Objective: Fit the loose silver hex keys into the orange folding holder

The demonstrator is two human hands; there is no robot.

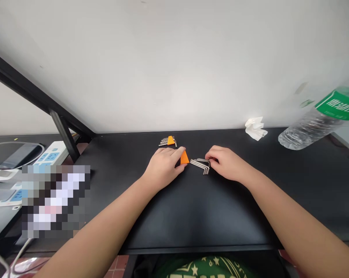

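The person's left hand (164,166) pinches an orange hex key holder (185,157) between the thumb, on its near edge, and the fingers, on its far edge, just above or on the black tabletop (168,220). To the right of the holder, in the gap between the two hands, lie several loose L-shaped hex keys (200,165), their long arms pointing toward the holder and their bent ends toward the right hand (227,164). That hand is curled, thumb and forefinger close together at the bent ends; whether it grips a key cannot be told. Behind the left hand, near the wall (174,77), lies a second hex key set (171,140) in an orange holder. Farther right are a crumpled white tissue (256,128) and a clear plastic bottle (307,129) with a green label.
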